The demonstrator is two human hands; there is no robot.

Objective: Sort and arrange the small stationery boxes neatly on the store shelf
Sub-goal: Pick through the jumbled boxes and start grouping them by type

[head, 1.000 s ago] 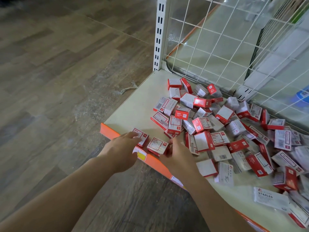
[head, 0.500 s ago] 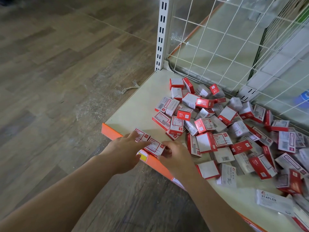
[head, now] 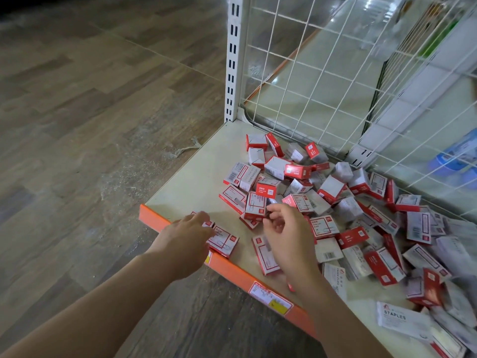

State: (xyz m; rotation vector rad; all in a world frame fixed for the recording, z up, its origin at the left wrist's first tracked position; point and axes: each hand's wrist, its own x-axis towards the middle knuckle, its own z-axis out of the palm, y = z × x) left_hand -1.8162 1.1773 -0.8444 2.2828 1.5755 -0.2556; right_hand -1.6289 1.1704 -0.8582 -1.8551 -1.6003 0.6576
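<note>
Wood-grain plank floor [head: 85, 120] in grey-brown, dusty near the shelf corner, with a scrap of string [head: 184, 150] lying on it. A white slotted upright post [head: 233, 58] carries a white wire mesh panel [head: 335, 73]; pale glossy flooring shows behind it

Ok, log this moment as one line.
left hand: rests on paper-clip box at shelf front | right hand: empty, over pile

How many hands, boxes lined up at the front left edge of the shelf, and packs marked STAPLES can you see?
Hands: 2, left hand and right hand
Boxes lined up at the front edge: 2
Packs marked STAPLES: 1
Total: 5
</note>
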